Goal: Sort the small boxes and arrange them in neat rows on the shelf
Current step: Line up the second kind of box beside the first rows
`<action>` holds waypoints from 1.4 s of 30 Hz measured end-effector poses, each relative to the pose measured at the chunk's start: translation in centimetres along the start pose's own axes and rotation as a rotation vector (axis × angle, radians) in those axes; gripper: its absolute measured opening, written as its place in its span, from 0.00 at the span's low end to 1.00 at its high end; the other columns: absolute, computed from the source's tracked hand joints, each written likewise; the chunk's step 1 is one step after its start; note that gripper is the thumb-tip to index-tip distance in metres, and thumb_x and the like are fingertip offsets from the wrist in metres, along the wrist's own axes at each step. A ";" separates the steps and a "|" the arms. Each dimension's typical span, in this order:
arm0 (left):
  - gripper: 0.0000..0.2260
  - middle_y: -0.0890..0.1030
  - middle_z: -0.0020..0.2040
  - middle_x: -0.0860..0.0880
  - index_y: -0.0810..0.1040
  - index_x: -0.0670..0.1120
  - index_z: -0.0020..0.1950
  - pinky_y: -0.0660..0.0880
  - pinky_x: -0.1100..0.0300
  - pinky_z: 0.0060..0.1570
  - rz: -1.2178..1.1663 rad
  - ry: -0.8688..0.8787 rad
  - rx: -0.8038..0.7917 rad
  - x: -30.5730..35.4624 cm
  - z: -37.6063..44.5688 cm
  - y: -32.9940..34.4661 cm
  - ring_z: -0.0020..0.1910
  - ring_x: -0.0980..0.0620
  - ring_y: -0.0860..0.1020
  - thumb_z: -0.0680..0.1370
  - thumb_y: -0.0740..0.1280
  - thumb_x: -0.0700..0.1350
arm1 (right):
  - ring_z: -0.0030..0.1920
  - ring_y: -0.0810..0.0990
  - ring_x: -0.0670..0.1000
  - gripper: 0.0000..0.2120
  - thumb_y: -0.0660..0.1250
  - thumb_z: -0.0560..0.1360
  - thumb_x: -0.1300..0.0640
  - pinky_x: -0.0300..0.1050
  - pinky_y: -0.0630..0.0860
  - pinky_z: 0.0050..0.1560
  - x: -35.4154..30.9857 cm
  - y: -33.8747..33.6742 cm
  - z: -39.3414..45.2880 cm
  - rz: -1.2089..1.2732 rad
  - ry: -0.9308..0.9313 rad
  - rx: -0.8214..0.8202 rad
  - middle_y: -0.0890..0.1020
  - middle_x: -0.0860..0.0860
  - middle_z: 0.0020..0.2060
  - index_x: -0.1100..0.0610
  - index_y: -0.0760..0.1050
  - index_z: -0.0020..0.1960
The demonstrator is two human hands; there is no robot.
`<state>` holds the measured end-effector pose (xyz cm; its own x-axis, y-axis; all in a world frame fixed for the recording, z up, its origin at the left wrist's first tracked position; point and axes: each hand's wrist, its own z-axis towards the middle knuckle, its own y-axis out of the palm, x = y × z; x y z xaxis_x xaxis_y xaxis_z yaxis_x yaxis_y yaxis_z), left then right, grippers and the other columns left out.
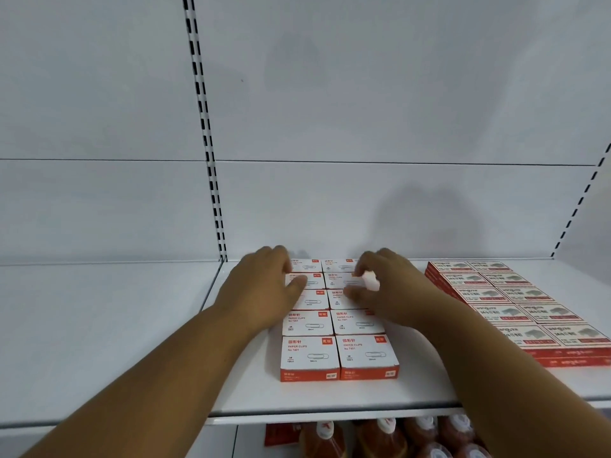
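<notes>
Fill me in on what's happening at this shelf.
A person is tidying paper clip boxes on a white shelf. The boxes lie in two columns running front to back. The left hand rests on the left column, and the right hand on the right column, both near the back. A block of staple boxes sits to the right.

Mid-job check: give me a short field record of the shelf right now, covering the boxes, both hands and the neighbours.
shelf: white metal shelf, white back panel
task boxes: white-and-orange paper clip boxes, two columns, five rows visible, edges close together
left hand: left hand rests on the left column's rear boxes, thumb lying across a box top
right hand: right hand on the right column's rear boxes, fingers curled; grip blurred, unclear
right neighbour: red-and-white staple boxes, stacked in two columns, apart from the clip boxes
below: white-capped orange-brown bottles on the lower shelf
</notes>
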<state>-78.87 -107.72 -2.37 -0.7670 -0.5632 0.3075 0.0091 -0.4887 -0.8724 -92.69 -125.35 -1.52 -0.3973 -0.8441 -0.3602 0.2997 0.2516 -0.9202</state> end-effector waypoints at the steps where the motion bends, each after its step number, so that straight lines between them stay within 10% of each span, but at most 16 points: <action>1: 0.12 0.75 0.56 0.59 0.74 0.56 0.57 0.70 0.59 0.53 -0.068 0.059 -0.008 0.1 -0.1 -0.1 0.56 0.55 0.72 0.77 0.65 0.59 | 0.66 0.68 0.49 0.17 0.68 0.74 0.40 0.46 0.67 0.63 -0.1 -0.3 -0.3 0.011 -0.065 -0.024 0.71 0.43 0.65 0.43 0.74 0.60; 8: 0.27 0.58 0.77 0.62 0.66 0.58 0.75 0.51 0.55 0.76 -0.127 0.151 -0.317 -0.4 0.8 0.8 0.77 0.60 0.51 0.76 0.67 0.60 | 0.77 0.49 0.40 0.24 0.69 0.74 0.42 0.49 0.52 0.76 -0.1 0.1 0.9 0.064 -0.173 -0.205 0.57 0.37 0.76 0.41 0.71 0.69; 18: 0.20 0.64 0.75 0.62 0.75 0.58 0.69 0.57 0.58 0.74 -0.252 0.085 -0.320 -0.4 1.1 1.5 0.74 0.59 0.61 0.77 0.68 0.56 | 0.65 0.75 0.47 0.17 0.69 0.75 0.44 0.33 0.68 0.54 0.3 1.3 1.7 0.200 -0.070 -0.199 0.69 0.37 0.70 0.44 0.76 0.63; 24: 0.20 0.69 0.73 0.60 0.75 0.57 0.68 0.59 0.58 0.73 -0.235 0.094 -0.308 -0.3 1.1 1.5 0.73 0.59 0.63 0.76 0.69 0.56 | 0.69 0.69 0.44 0.17 0.67 0.76 0.44 0.38 0.64 0.64 0.4 1.4 1.7 0.174 -0.099 -0.200 0.70 0.38 0.71 0.43 0.75 0.65; 32: 0.20 0.70 0.72 0.59 0.76 0.56 0.68 0.57 0.66 0.68 -0.213 0.119 -0.280 0.0 0.9 1.4 0.72 0.59 0.64 0.77 0.68 0.55 | 0.60 0.77 0.46 0.12 0.68 0.76 0.44 0.30 0.71 0.45 0.3 0.9 1.7 0.197 -0.092 -0.220 0.70 0.38 0.70 0.43 0.77 0.59; 37: 0.20 0.70 0.71 0.58 0.74 0.54 0.69 0.59 0.68 0.63 -0.220 0.135 -0.206 0.6 0.2 0.0 0.70 0.58 0.65 0.77 0.69 0.52 | 0.75 0.60 0.42 0.18 0.66 0.77 0.45 0.39 0.59 0.69 -0.3 0.1 0.1 0.172 -0.122 -0.186 0.63 0.38 0.74 0.42 0.73 0.66; 42: 0.15 0.72 0.67 0.62 0.77 0.57 0.63 0.61 0.69 0.60 -0.220 0.236 -0.277 0.1 -2.4 -2.4 0.66 0.62 0.68 0.76 0.70 0.53 | 0.72 0.59 0.36 0.21 0.71 0.73 0.44 0.36 0.56 0.69 0.2 -1.4 -3.3 0.144 -0.191 -0.136 0.63 0.34 0.73 0.39 0.73 0.65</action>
<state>-80.48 -105.00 -1.17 -0.8577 -0.2818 0.4301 -0.3191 -0.3643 -0.8749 -96.03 -124.35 -0.81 -0.1838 -0.8658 -0.4654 0.2165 0.4262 -0.8783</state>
